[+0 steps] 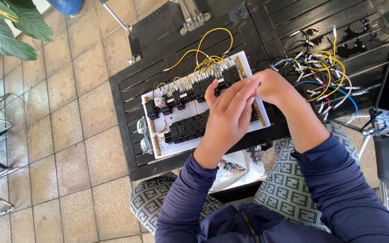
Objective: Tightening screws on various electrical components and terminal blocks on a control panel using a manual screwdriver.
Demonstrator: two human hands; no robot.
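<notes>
breadboard (183, 119) lies under left hand (228, 112), right hand (273, 85) beside it.

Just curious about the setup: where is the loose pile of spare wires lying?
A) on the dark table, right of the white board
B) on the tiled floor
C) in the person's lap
A: the tangle of loose wires lies on the dark slatted table, to the right of the white board.

Your left hand (228, 112) and right hand (273, 85) meet over the white wiring board (176, 119) on the dark slatted table (127, 90), loose wires (325, 76) just beside.
</notes>
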